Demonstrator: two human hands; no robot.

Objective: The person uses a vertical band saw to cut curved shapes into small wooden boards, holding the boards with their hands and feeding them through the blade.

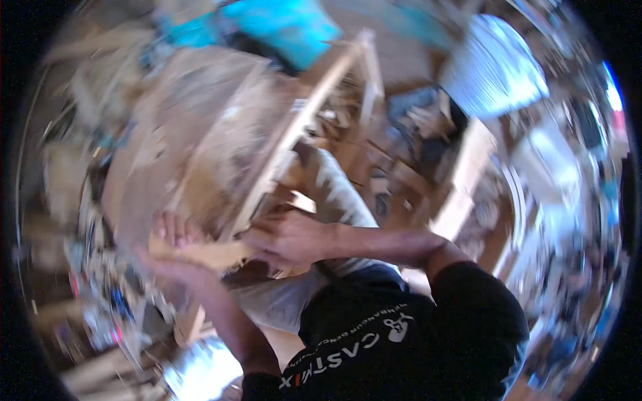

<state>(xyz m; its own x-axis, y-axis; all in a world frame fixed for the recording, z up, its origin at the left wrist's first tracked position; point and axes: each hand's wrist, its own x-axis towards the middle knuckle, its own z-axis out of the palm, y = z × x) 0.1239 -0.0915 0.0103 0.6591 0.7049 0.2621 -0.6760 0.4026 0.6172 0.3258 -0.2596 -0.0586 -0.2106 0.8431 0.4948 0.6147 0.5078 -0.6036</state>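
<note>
A short light-brown piece of wood lies across the near end of a worn wooden workbench. My left hand is closed round its left end, with fingertips over the far side. At the other end, my right hand is closed with bent fingers beside the bench's right edge. It seems to press or grip the wood's right end, but its fingers partly hide the contact. Motion blur smears both hands and the wood.
A pale wooden rail runs along the bench's right side. Wood offcuts litter the floor to the right, near an upright board. A pale sack stands far right, turquoise sacks at the back. Clutter lies on the left.
</note>
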